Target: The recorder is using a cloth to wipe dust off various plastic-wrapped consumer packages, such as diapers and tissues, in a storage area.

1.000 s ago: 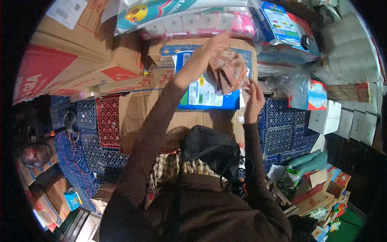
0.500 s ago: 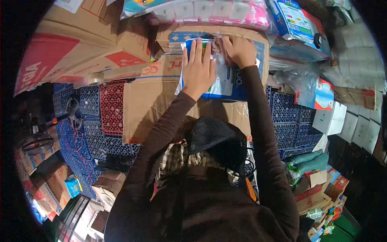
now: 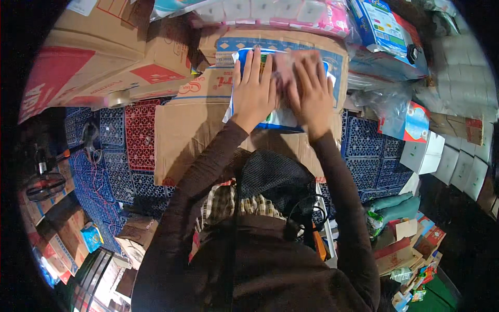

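1. Where the work is laid, a brown cardboard surface [image 3: 179,135] is seen, flanked by blue plastic lattice panels [image 3: 366,136], with a red plastic lattice panel [image 3: 140,135] at left.
2. The space is closely packed: large brown-and-red cardboard boxes [image 3: 114,60] are stacked at upper left; pink-and-white plastic-wrapped packs [image 3: 283,13] are ranged along the far edge.
3. Both brown-sleeved forearms are stretched forward. The left hand [image 3: 252,96] is laid palm down, fingers extended and slightly parted, nothing gripped.
4. The right hand [image 3: 314,101] is likewise opened palm down, fingers angled away and leftward; blurred. Whether anything is pinched beneath cannot be told.
5. A flat blue-and-white plastic package [image 3: 280,118] is placed on the cardboard under both hands, its longer side apparently set left to right.
6. A brownish-pink thin folded piece [image 3: 284,63] is overlaid by the right hand's fingers; its long axis cannot be told.
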{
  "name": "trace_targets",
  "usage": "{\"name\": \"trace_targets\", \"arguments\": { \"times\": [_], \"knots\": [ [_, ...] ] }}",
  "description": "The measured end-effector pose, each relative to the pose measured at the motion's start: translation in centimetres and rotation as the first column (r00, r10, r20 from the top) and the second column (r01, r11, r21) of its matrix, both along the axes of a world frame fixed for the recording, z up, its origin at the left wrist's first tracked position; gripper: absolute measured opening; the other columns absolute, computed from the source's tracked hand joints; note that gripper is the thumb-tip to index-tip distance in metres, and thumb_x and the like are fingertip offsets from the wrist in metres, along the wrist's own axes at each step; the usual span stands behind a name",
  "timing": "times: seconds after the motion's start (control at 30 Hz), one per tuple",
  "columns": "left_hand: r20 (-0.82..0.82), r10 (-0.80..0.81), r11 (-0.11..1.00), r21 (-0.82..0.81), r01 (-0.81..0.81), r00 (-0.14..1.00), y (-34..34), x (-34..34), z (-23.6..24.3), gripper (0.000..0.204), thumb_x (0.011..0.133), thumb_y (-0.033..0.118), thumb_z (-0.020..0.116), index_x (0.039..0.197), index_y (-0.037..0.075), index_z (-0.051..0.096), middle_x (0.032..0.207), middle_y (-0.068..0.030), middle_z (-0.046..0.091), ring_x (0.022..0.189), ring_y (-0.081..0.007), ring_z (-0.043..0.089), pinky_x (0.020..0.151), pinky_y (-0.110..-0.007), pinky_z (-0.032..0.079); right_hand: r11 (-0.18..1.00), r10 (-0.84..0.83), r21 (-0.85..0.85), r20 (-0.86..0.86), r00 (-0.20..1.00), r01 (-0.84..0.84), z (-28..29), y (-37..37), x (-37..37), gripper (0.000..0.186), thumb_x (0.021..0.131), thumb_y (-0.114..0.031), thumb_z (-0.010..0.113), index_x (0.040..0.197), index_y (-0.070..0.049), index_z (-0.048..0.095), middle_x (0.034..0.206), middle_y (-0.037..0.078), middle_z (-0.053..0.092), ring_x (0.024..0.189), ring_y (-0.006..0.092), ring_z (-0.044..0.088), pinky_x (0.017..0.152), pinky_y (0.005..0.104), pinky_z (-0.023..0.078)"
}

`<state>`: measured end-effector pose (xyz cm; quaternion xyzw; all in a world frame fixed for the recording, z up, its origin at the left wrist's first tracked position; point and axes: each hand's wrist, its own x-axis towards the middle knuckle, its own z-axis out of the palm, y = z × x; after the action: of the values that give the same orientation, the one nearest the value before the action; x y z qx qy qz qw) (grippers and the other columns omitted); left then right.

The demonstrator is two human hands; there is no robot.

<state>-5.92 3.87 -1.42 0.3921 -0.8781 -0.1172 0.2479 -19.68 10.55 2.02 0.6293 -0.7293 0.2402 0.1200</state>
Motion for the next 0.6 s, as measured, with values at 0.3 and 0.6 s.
{"name": "trace_targets", "arguments": {
  "times": [0.3,0.6],
  "knots": [
    [-0.146,0.028,0.991,0.133,-0.009,0.989,0.5,2.9,0.7,0.045,0.093,0.026,0.052,0.136,0.017,0.049,0.15,-0.0149,0.031,0.138,-0.0351,0.028,0.108,-0.045,0.03,0.991,0.136,-0.018,0.06,0.989,-0.135,0.3,-1.0,-0.3,0.041,0.078,-0.037,0.068,0.112,-0.014,0.068,0.117,0.008,0.064,0.117,0.0289,0.052,0.1,0.0464,0.034],
    [-0.333,0.219,0.924,0.372,-0.085,0.917,0.7,3.1,-0.9,0.06,0.094,0.024,0.049,0.142,-0.003,0.025,0.137,-0.029,0.038,0.124,-0.0451,0.04,0.103,-0.048,0.035,0.961,0.229,0.119,0.172,0.958,-0.251,0.5,4.2,-0.4,0.035,0.071,-0.012,0.071,0.106,-0.014,0.069,0.122,0.006,0.062,0.127,0.0318,0.047,0.1,0.0489,0.039]
  ]
}}
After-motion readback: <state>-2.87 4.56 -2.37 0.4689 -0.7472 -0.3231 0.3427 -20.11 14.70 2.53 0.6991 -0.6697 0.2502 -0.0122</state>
